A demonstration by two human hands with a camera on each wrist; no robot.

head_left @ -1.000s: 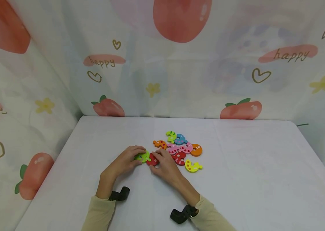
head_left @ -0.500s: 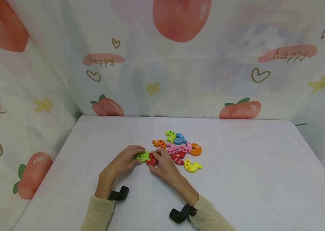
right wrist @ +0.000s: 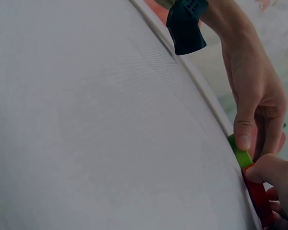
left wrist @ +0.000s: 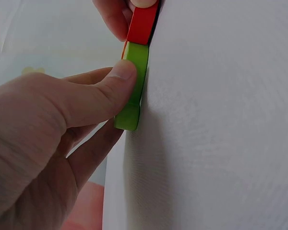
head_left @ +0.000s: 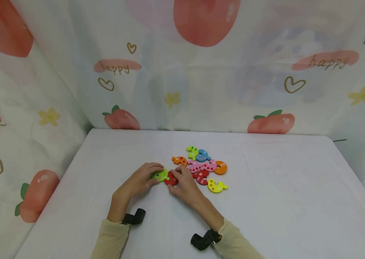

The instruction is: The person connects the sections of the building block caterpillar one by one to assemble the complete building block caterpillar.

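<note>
My left hand (head_left: 139,180) grips a flat green puzzle piece (head_left: 161,176) with a face on it, lying on the white table. In the left wrist view the thumb presses the near edge of this green piece (left wrist: 140,67), with fingers along the far side. My right hand (head_left: 187,187) holds a red puzzle piece (head_left: 171,179) marked 2, its fingers partly covering it. The two pieces meet end to end. From the right wrist view, the thumb sits against the side of the red piece (right wrist: 257,194), right by the green one.
Right of the hands lies a cluster of numbered puzzle pieces: light green (head_left: 192,153), blue (head_left: 203,155), spotted orange (head_left: 180,161), two pink, a red piece (head_left: 201,177), an orange 10 (head_left: 221,168) and a yellow piece (head_left: 216,186). A printed curtain (head_left: 208,93) hangs behind the table.
</note>
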